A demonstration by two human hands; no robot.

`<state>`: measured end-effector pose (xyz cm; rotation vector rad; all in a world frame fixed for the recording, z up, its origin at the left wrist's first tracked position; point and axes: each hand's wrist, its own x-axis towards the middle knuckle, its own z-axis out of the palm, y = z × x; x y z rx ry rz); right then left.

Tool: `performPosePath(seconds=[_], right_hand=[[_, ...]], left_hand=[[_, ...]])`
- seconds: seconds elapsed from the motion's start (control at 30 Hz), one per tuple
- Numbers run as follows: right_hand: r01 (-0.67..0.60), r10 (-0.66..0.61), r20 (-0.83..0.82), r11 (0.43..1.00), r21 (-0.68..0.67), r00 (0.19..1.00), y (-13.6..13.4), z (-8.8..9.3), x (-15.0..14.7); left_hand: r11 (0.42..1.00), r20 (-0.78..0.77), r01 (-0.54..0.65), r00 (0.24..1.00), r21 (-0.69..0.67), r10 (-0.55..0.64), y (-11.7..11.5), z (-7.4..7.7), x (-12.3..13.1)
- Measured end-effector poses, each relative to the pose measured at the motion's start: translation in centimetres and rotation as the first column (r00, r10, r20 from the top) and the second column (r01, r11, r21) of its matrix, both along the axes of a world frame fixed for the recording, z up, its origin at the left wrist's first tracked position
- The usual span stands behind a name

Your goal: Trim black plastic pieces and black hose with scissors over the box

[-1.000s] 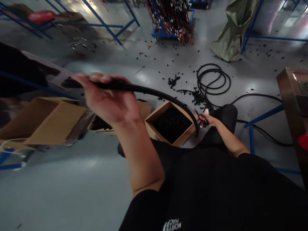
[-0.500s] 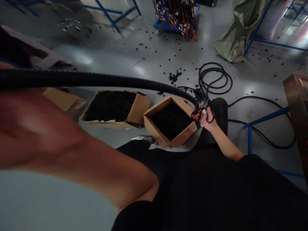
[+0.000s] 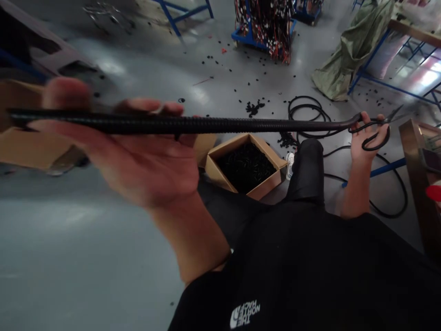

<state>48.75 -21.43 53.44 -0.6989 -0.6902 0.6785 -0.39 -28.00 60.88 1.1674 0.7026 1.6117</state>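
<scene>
Tube (image 3: 241, 125), black and ribbed, is stretched almost level across the upper half of the view, running from 9 o'clock to 3 o'clock between the two hands. The left hand (image 3: 138, 156) is near the camera and blurred. Its palm is turned up and mostly open, with the fingers (image 3: 165, 108) only slightly curled, and the tube lies across them rather than in a tight fist. The right hand (image 3: 363, 140) is raised at 3 o'clock, well away from the left. It is closed around the looped handles of a pair of scissors (image 3: 379, 131), whose blades point out to the right. The thin end of the tube meets this hand at the thumb side, though whether it is pinched there cannot be told. Below the tube, toward 6 o'clock from its middle, an open cardboard box (image 3: 215, 171) of black cut pieces stands on the grey floor (image 3: 86, 239), just beside the person's knee. A coil of black hose (image 3: 306, 115) lies on the floor at 1 o'clock from the box.
</scene>
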Motion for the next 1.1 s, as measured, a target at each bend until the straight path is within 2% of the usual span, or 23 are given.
performPosePath(seconds=[0.1,0.17,0.27,0.37,0.53,0.63,0.73,0.83,0.9,1.0,1.1], right_hand=[[0.042,-0.041,0.040,0.998,-0.045,0.998,-2.1,1.0,-0.5],[0.049,-0.045,0.060,0.998,-0.051,0.997,-2.8,1.3,-0.6],[0.020,-0.019,0.060,1.000,-0.016,0.998,-2.8,1.0,0.0],[-0.027,0.028,0.112,1.000,-0.007,0.993,-2.4,-0.2,0.9],[-0.069,0.081,0.205,0.995,-0.068,0.975,-1.4,-2.9,0.4],[-0.115,0.140,0.235,0.986,-0.117,0.962,0.0,-5.2,-0.5],[-0.223,0.266,0.223,0.954,-0.202,0.938,1.2,-8.4,-1.5],[-0.306,0.390,0.219,0.891,-0.336,0.894,1.1,-12.5,-2.3],[-0.342,0.470,0.218,0.829,-0.443,0.856,0.3,-15.3,-2.5],[-0.352,0.552,0.209,0.734,-0.580,0.807,-1.2,-19.0,-2.5],[-0.319,0.584,0.219,0.676,-0.664,0.782,-2.0,-21.8,-2.2]], left_hand=[[0.978,0.181,-0.149,0.976,0.148,0.121,-1.3,1.0,1.5],[0.975,0.171,-0.144,0.979,0.171,0.114,-1.5,0.6,2.0],[0.949,0.262,-0.221,0.952,0.225,0.159,-0.4,-1.3,2.0],[0.929,0.393,-0.308,0.895,0.203,0.211,1.0,-3.8,1.5],[0.959,0.535,-0.271,0.824,0.086,0.185,2.0,-7.2,0.8],[0.959,0.631,-0.284,0.745,0.007,0.215,2.3,-9.4,0.7],[0.972,0.689,-0.222,0.691,-0.083,0.217,2.7,-12.2,0.0],[0.968,0.747,-0.152,0.616,-0.201,0.252,2.9,-15.5,-1.4],[0.946,0.739,-0.119,0.598,-0.301,0.311,2.9,-17.8,-2.1],[0.876,0.660,-0.127,0.610,-0.465,0.439,3.1,-21.1,-2.1],[0.725,0.470,-0.130,0.682,-0.677,0.561,3.3,-25.0,-0.3]])
